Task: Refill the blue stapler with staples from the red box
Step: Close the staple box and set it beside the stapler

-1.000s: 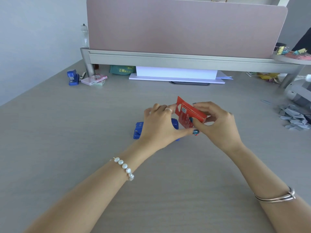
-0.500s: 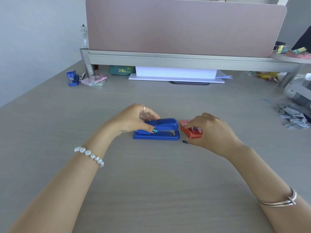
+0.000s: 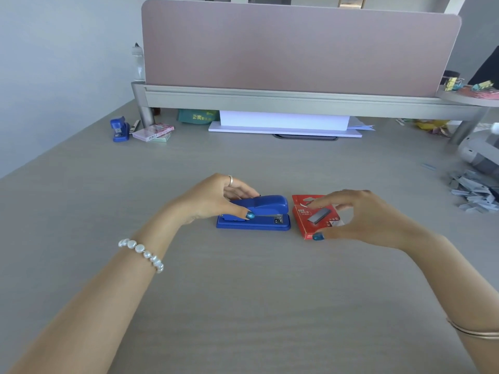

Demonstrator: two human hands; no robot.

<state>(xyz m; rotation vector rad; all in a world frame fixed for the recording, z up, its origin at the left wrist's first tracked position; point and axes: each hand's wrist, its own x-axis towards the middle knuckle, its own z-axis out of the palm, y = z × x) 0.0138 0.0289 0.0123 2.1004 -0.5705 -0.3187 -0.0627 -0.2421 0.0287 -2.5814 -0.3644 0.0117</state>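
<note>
The blue stapler [image 3: 253, 213] is seen lying closed on the tabletop [image 3: 243, 306], with the red box [image 3: 314, 217] now set down flat just to its right, where a second ago it was held up above it. The stapler's rear is clasped by the left hand [image 3: 216, 201]. The right hand [image 3: 359, 220] is spread loosely over the box, thumb at its near edge, nothing being gripped. Loading appears finished.

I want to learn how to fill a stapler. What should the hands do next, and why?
Probably lift the top of the blue stapler open. It lies closed on the desk, and the left hand already grips its back end. The red box lies beside it under the right hand.
</note>
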